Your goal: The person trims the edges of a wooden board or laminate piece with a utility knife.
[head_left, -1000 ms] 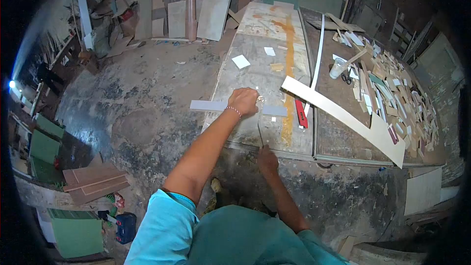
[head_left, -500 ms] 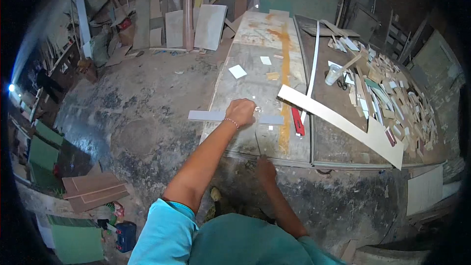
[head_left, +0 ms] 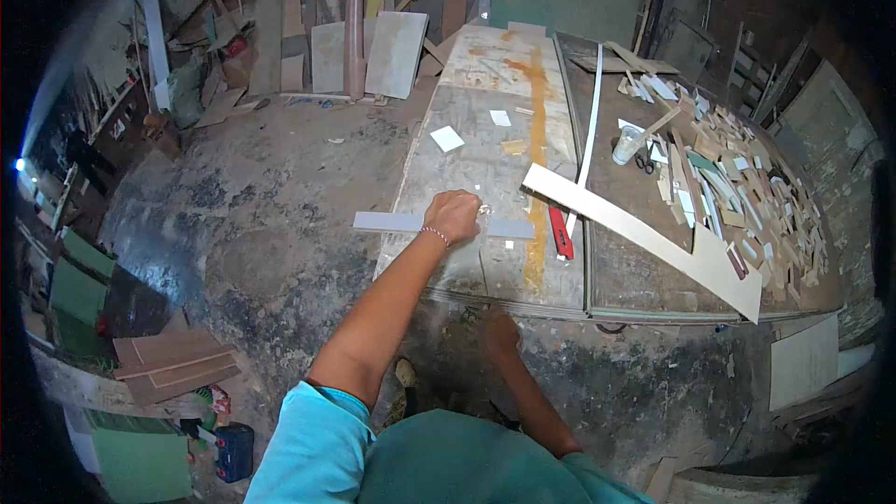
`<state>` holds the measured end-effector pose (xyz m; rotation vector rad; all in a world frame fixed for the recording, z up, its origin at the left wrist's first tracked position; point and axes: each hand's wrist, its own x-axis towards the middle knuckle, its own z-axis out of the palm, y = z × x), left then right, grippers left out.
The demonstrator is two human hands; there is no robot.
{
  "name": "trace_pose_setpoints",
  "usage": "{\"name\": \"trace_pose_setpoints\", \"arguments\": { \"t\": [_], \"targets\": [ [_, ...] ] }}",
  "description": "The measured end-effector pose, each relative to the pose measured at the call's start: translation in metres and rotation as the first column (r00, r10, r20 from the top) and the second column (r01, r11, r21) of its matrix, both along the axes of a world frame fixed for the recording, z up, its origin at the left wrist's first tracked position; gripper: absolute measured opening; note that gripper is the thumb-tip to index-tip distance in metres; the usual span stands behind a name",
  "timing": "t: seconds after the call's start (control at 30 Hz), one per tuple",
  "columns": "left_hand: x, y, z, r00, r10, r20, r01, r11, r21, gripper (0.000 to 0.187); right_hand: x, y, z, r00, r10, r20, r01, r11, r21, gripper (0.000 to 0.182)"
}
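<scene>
Stained workbench point(head_left: 467, 168) with grey strip point(head_left: 509, 228), white squares point(head_left: 447, 139), red tool point(head_left: 561, 232), scattered offcuts point(head_left: 733, 217).

No text, brand or number can be read. The red tool point(head_left: 561, 231) on the bench point(head_left: 425, 173) bears small dark marks along its side, too blurred to tell whether they are letters. The blue case point(head_left: 235, 454) on the floor has small red spots on its side, also illegible. Any print on the cup point(head_left: 627, 147) is too small to tell.
</scene>
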<state>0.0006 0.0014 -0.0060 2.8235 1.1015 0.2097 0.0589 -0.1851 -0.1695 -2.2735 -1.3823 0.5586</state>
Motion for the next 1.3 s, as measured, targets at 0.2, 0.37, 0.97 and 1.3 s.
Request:
{"name": "trace_pose_setpoints", "arguments": {
  "t": [0.2,0.37,0.97,1.3],
  "targets": [
    [-0.009,-0.002,-0.008,0.999,-0.044,-0.002,0.044,0.999,0.019,0.018,0.000,-0.005,0.004,0.994,0.110,-0.018,-0.109,0.992,0.057,0.032],
    [-0.005,0.007,0.000,0.998,-0.056,-0.003,0.056,0.998,-0.028,0.025,0.021,0.005,0.015,0.996,0.017,-0.091,-0.017,1.000,0.007,0.033],
    [0.004,0.019,0.006,0.998,0.010,-0.055,-0.013,0.998,-0.059,0.026,0.010,0.005,0.008,0.997,-0.059,-0.056,0.056,0.997,-0.044,0.033],
    [0.012,0.026,0.008,0.993,-0.092,-0.072,0.091,0.996,-0.019,0.034,0.031,0.008,-0.001,0.996,0.057,-0.062,-0.049,0.991,0.126,0.034]
  ]
}}
